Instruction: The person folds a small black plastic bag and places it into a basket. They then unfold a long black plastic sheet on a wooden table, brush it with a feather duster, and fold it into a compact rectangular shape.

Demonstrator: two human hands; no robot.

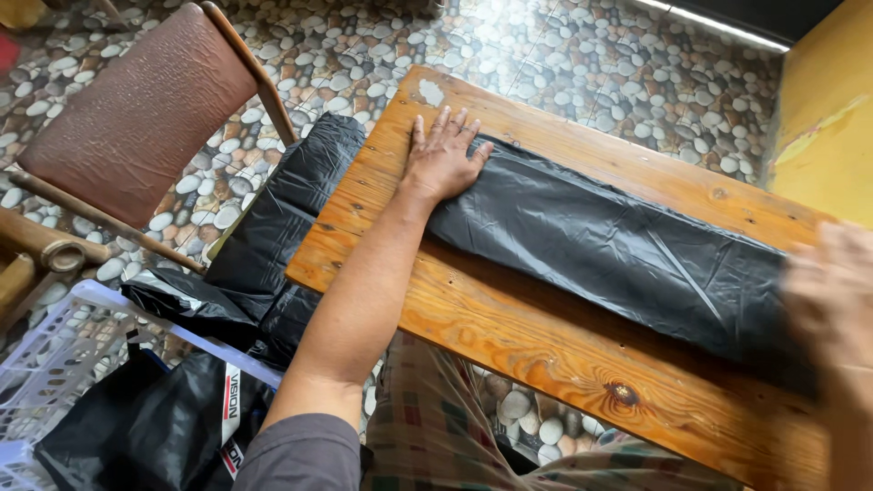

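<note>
Pebble-pattern floor is showing under everything, w/ a yellow wall at the right edge. A wooden table is carrying a long black plastic bag, lying flat along the top; its far end is hanging off the table's left edge down toward the floor. A brown chair is standing at upper left. A white plastic basket is sitting at lower left, holding more black bags, one w/ a narrow white label strip, red and black print.

Left hand is pressing flat on the bag's left part, fingers spread wide, gripping nothing. Right hand is blurring at the bag's right end; can't tell how its fingers are set.

Risk, as I judge it: the overhanging part's weight could be dragging the slick plastic off the table if the pressing palm is lifting
</note>
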